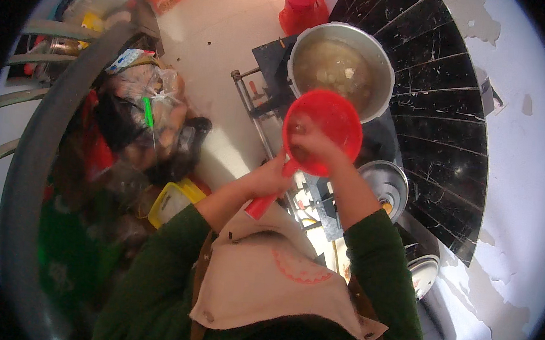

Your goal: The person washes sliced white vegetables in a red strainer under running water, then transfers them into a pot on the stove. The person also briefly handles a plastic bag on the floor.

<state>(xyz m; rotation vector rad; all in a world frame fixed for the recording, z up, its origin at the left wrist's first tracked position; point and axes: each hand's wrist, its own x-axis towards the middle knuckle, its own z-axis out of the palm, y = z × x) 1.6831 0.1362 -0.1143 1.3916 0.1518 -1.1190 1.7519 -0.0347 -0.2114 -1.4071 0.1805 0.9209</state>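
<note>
A red plastic dipper (pixel 349 128) is held just in front of the large metal pot, overlapping its near rim in my view. My left hand (pixel 272 175) grips the dipper near the base of its handle, which points back towards my apron. Inside the bowl of the dipper is my right hand (pixel 310 142), blurred, its fingers down against the inner wall. Whether those fingers hold anything cannot be made out. The metal pot (pixel 308 59) contains cloudy brownish liquid with pale pieces at the surface, and stands on a dark metal stand (pixel 273 58).
A round metal lid (pixel 371 177) lies right of my right forearm. Beyond the pot stands a red plastic jug (pixel 302 11). Black wall tiles (pixel 440 106) border the right side. Plastic bags (pixel 150 90), a yellow-rimmed container (pixel 175 201) and a curved metal railing (pixel 31 167) are at left.
</note>
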